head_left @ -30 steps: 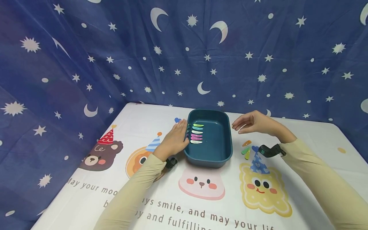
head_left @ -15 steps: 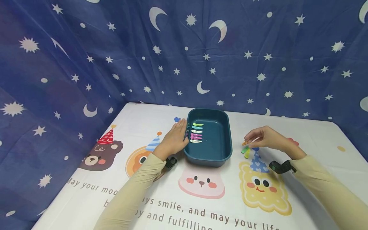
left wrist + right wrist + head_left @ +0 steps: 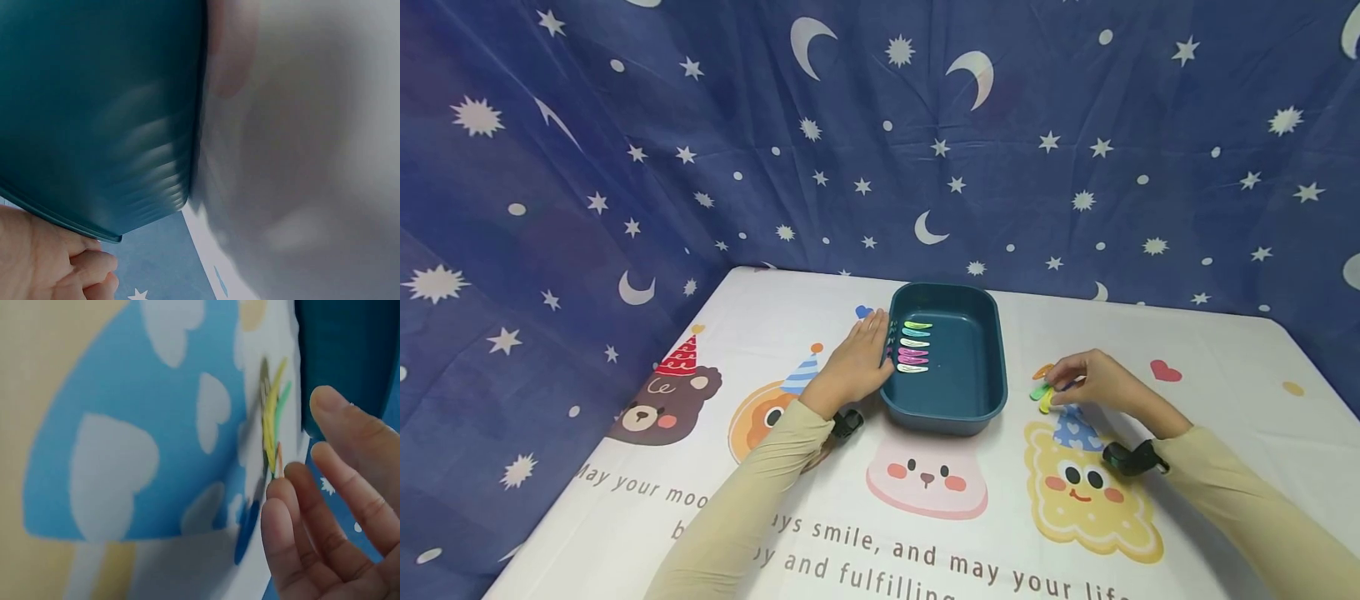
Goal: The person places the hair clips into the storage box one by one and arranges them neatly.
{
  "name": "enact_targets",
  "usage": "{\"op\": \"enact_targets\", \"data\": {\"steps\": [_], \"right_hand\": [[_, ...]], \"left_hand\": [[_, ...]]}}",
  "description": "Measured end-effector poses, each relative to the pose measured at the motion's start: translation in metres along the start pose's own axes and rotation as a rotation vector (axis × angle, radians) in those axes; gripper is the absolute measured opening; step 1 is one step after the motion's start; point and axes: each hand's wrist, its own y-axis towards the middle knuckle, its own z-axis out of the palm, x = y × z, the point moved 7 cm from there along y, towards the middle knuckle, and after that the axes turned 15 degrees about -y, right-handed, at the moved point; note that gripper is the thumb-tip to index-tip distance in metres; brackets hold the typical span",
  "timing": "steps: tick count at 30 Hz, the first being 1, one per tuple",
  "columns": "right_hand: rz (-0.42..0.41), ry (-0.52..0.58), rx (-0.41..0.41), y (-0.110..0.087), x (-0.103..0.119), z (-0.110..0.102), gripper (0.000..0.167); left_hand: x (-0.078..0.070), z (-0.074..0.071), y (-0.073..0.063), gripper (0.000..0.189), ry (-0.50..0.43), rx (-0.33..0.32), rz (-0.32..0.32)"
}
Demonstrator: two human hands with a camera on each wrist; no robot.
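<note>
My left hand [image 3: 852, 367] lies with extended fingers against the left side of a dark teal rectangular tub [image 3: 958, 421]; in the left wrist view fingers [image 3: 87, 262] touch its rim. Several snap hair clips [image 3: 914, 342], lime, blue, white and pink, lie in a column along the tub's left part. Right of the tub, my right hand [image 3: 1097, 382] pinches the end of a yellow hair clip [image 3: 1045, 404] between thumb and forefinger. That clip [image 3: 270, 419] looks tilted up in the right wrist view. Beside it are a green clip [image 3: 1039, 392] and an orange clip [image 3: 1042, 372].
A white cloth [image 3: 760, 533] printed with cartoon characters and lettering covers the table. A dark blue curtain [image 3: 880, 208] with moons and stars hangs behind and at the left. Each wrist carries a black camera mount [image 3: 1135, 458].
The right hand has come from beside the tub's right rim, down and right to the loose clips, and now has the yellow clip's end. The left hand stays put.
</note>
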Motion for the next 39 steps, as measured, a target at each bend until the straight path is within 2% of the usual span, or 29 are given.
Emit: {"op": "enact_targets", "data": {"steps": [15, 25, 29, 39], "right_hand": [[0.056, -0.065, -0.056, 0.003, 0.001, 0.01, 0.023], [0.033, -0.066, -0.055, 0.003, 0.003, 0.012, 0.018], [0.017, -0.039, -0.032, 0.002, 0.003, 0.012, 0.016], [-0.004, 0.032, 0.107, -0.002, -0.002, 0.012, 0.018]], "left_hand": [[0.002, 0.001, 0.001, 0.071, -0.004, -0.006, -0.007], [0.002, 0.002, 0.001, 0.072, -0.004, 0.0, -0.007], [0.002, 0.001, 0.001, 0.071, -0.001, -0.006, 0.003], [0.001, 0.001, 0.0, 0.071, -0.001, -0.01, 0.004]]}}
